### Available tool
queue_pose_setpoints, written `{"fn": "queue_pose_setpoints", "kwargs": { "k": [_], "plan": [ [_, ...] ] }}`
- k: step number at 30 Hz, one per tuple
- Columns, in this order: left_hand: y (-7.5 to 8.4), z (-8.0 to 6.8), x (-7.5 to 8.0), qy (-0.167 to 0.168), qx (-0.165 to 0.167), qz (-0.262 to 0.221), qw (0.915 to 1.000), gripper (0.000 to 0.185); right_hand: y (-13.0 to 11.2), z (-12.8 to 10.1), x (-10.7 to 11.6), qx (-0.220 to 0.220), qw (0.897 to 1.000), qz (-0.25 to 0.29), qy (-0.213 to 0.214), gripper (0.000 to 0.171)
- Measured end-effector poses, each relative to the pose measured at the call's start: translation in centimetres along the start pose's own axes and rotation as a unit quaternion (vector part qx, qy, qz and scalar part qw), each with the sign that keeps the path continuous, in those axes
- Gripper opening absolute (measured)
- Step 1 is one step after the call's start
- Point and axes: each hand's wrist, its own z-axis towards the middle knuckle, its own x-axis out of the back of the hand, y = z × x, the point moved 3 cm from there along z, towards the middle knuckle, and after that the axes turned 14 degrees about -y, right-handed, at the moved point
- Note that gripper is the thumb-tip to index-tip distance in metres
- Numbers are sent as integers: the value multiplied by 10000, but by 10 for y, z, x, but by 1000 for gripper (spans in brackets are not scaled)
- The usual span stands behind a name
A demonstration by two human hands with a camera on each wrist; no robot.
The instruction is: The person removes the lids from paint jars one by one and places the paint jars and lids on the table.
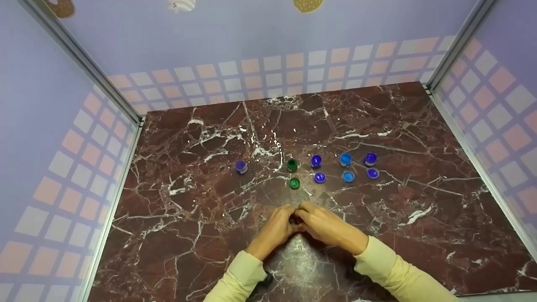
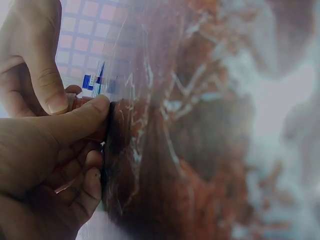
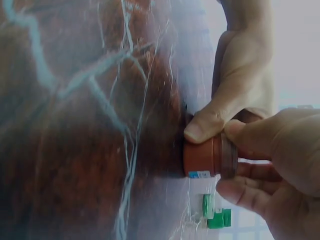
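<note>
Together, a small reddish-brown plastic jar is gripped by both hands low on the dark red marble desk, its base against the surface. It is pinched by the curled fingers of the left hand, while its lid end is wrapped by the right hand. Farther back, small green, blue and purple jars are lined up with loose lids before them.

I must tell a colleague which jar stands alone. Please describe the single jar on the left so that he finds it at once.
On the dark red marble table, a row of small paint jars crosses the middle. Left of the green jar, across a clear gap, stands one purple jar. Unlike its neighbours, it has no loose lid lying in front of it.
</note>
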Motion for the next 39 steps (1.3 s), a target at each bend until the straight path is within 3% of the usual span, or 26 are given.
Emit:
{"fn": "queue_pose_setpoints", "kwargs": {
  "k": [6, 11, 14, 16, 20, 23, 34, 39],
  "plan": [
    [1, -1, 1, -25, 52, -31, 10000, 31, 0, -1, 3, 430, 9987, -239, -100, 26],
    [2, -1, 2, 2, -65, 7, 10000, 32, 4, -2, 7, 213, 9995, 215, -54, 27],
    [2, -1, 3, -53, -21, -26, 10000, 34, 8, -3, 10, -286, 9970, 689, 191, 27],
    [1, -1, 3, -106, 79, -76, 9999, 34, 10, -4, 12, -798, 9907, 930, 592, 21],
    [1, -1, 3, -132, 257, -201, 9994, 34, 11, -5, 15, -1981, 9618, 1120, 1519, 11],
    [-1, -2, 2, -88, 251, -253, 9993, 33, 7, -3, 15, -2515, 9485, 971, 1663, 16],
    [0, -3, -2, 100, 219, -77, 9997, 25, -23, 6, 1, -2444, 9655, 218, 873, 27],
    [3, -3, -2, 268, 251, -142, 9992, 21, -27, 10, -4, -2382, 9678, -62, 811, 26]
  ]
}}
